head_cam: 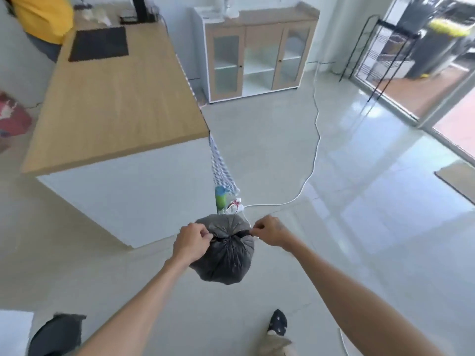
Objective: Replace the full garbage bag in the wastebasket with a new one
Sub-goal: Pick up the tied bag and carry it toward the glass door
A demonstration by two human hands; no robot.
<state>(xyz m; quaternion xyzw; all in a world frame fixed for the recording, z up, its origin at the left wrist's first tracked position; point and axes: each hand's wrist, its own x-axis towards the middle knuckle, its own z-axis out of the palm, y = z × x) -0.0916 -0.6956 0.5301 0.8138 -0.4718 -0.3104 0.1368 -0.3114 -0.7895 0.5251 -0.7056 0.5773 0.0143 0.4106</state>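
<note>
A full dark grey garbage bag (225,258) sits on the floor in front of me, its top gathered into a knot at the middle. My left hand (191,244) pinches one tail of the bag's top on the left side. My right hand (268,232) pinches the other tail on the right, and the two tails are stretched apart across the knot. A black wastebasket (55,335) lies partly in view at the bottom left, beside my left forearm; its inside is hidden.
A wooden-topped white counter (115,98) stands to the left, with a green bottle (220,200) and a power strip at its corner. A white cable (314,140) runs across the tiled floor. A glass-door cabinet (259,52) stands behind. A person in yellow (38,19) is at the top left.
</note>
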